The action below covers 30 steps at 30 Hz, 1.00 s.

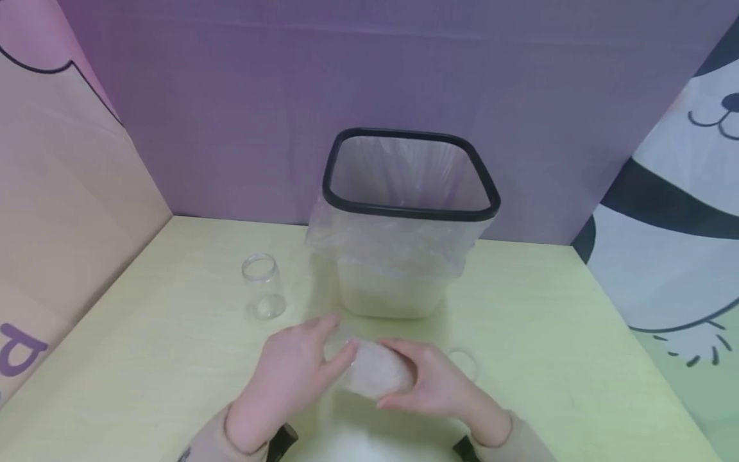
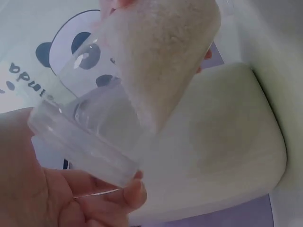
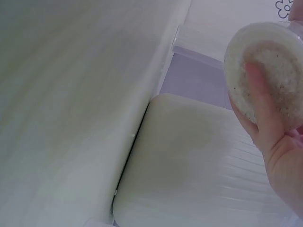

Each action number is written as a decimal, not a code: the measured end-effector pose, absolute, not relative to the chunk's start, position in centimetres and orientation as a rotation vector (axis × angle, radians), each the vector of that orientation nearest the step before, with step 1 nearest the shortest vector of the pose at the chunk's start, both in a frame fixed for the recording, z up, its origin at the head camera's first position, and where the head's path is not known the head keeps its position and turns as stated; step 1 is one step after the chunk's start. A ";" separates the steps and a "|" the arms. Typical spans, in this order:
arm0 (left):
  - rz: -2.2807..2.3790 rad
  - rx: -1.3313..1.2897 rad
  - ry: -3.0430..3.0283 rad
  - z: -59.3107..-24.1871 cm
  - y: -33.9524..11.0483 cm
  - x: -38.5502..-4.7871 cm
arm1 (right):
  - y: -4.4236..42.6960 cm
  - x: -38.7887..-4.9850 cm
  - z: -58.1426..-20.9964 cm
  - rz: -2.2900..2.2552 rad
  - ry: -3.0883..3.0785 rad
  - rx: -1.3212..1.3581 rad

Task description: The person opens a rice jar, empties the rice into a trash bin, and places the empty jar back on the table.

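Between the table's side edges, the left hand pinches a clear lid; the right hand clasps a jar of grains.

clear jar partly filled with pale grains, held tilted

The jar is before the bin, right of the cup.

I record white grains in a clear jar, and a cream bin with black rim. I note a yellow-green table, plain purple backdrop and black-and-white panda.
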<state>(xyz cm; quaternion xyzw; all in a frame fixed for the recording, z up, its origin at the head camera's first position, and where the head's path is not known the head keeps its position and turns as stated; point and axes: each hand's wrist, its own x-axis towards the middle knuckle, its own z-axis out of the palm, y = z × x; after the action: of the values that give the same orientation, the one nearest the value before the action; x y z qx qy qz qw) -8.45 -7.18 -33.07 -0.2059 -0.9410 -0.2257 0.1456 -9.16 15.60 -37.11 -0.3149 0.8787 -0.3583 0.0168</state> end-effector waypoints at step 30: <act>-0.931 -1.083 -2.328 -32.9 -8.5 -9.4 | 15.9 -9.6 -37.3 -1.571 2.409 -0.992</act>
<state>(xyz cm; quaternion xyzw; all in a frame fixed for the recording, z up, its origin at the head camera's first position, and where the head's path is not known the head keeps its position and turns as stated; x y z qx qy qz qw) -9.40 -8.51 -32.86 -0.3884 -0.8344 -0.3337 0.2039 -9.64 15.89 -37.31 -0.3257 0.7909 -0.5157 0.0496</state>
